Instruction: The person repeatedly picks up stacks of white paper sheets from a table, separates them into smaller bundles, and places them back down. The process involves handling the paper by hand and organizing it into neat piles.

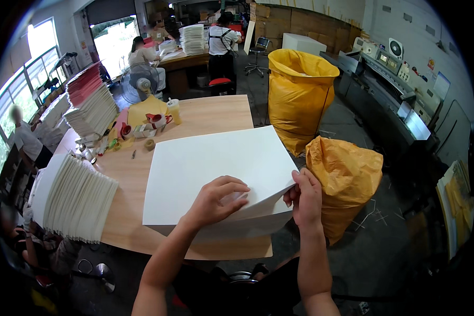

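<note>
A thick stack of large white sheets (210,163) lies in front of me on the table. My right hand (307,199) pinches the near right corner of the top sheet, which is lifted a little from the sheets below. Over the near edge of the stack is my left hand (219,199); its fingers are curved and apart, with nothing held in them. Whether the left fingertips touch the paper I cannot tell.
The wooden table (216,111) holds fanned white stacks (79,200), tape dispensers (155,121), a tape roll (149,144) and a drink cup (174,110). Yellow sacks (300,100) stand at the right. A fan (142,84), several people and a machine (389,68) are beyond.
</note>
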### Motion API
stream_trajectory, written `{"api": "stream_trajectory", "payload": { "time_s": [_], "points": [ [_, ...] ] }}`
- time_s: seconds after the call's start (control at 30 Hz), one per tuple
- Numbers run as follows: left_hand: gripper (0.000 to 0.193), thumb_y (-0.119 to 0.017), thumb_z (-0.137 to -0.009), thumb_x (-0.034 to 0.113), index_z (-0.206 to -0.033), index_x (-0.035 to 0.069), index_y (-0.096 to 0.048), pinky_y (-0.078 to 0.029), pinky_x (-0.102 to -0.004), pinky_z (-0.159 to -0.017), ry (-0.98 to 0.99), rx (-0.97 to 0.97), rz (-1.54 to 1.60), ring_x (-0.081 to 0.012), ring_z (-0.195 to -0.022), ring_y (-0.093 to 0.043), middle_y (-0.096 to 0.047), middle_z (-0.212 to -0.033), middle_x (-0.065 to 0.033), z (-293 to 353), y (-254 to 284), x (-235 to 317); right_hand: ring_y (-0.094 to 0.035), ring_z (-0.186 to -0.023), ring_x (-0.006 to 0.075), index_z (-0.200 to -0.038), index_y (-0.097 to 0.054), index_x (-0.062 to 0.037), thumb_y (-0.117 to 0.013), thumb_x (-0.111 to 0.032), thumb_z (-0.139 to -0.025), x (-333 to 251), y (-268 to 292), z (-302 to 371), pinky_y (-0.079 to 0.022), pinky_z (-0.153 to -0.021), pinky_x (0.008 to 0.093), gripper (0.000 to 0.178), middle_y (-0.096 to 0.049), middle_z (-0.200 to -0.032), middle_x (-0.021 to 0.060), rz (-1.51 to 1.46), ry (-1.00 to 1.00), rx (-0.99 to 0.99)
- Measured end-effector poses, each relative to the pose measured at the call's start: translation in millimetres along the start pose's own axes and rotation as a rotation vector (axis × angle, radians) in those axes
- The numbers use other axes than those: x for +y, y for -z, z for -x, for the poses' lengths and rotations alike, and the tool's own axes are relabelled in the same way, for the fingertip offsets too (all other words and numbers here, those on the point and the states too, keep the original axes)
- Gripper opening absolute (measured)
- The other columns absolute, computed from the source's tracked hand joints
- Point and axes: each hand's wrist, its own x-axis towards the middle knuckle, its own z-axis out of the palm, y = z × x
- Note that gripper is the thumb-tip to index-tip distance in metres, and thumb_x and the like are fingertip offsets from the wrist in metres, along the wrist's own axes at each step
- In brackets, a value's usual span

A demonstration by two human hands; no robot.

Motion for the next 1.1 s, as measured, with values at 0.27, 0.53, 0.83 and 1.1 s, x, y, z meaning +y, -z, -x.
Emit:
{"api": "stream_trajectory", "payload": {
  "time_s": [0.27, 0.53, 0.83, 1.1],
  "points": [
    [0.051, -0.097, -0.076, 0.030, -0.121, 0.013, -0.081, -0.057, -0.0387, -0.098, -0.040, -0.104, 0.014, -0.0274, -0.112, -0.072, -0.075, -0.120, -0.0099, 0, 7, -4, -0.054, -0.052, 0.0125, -0.074, -0.048, -0.0129, -0.062, -0.023, -0.108, 6, 7, -4, -0.041, -0.047, 0.0264, 0.038, -0.048, -0.060, -0.0010, -0.119, -0.062, -0.030],
    [0.050, -0.080, -0.092, 0.010, -0.141, 0.015, -0.069, -0.058, -0.0411, -0.098, 0.049, -0.024, 0.095, -0.0312, -0.116, -0.072, -0.071, -0.133, -0.0143, 0, 4, 9, -0.054, -0.053, 0.0090, -0.075, -0.052, -0.0113, -0.064, -0.028, -0.109, 6, 8, -1, -0.041, -0.049, 0.0244, 0.040, -0.051, -0.063, -0.0025, 0.282, 0.109, -0.024],
    [0.043, -0.091, -0.084, 0.023, -0.122, 0.014, -0.072, -0.056, -0.0434, -0.104, -0.095, -0.146, -0.114, -0.0348, -0.123, -0.067, -0.067, -0.134, -0.0150, -1, 7, 9, -0.060, -0.051, 0.0136, -0.076, -0.054, -0.0109, -0.062, -0.027, -0.108, 4, 11, -6, -0.044, -0.045, 0.0281, 0.037, -0.054, -0.063, -0.0006, -0.029, -0.087, -0.072],
    [0.042, -0.087, -0.088, 0.016, -0.126, 0.016, -0.072, -0.057, -0.0433, -0.102, -0.064, 0.017, -0.038, -0.0369, -0.127, -0.065, -0.063, -0.146, -0.0159, -4, 0, 15, -0.056, -0.051, 0.0102, -0.073, -0.051, -0.0113, -0.063, -0.028, -0.108, 19, 11, -9, -0.042, -0.046, 0.0261, 0.041, -0.051, -0.061, -0.0026, 0.680, 0.378, -0.032]
  ]
}}
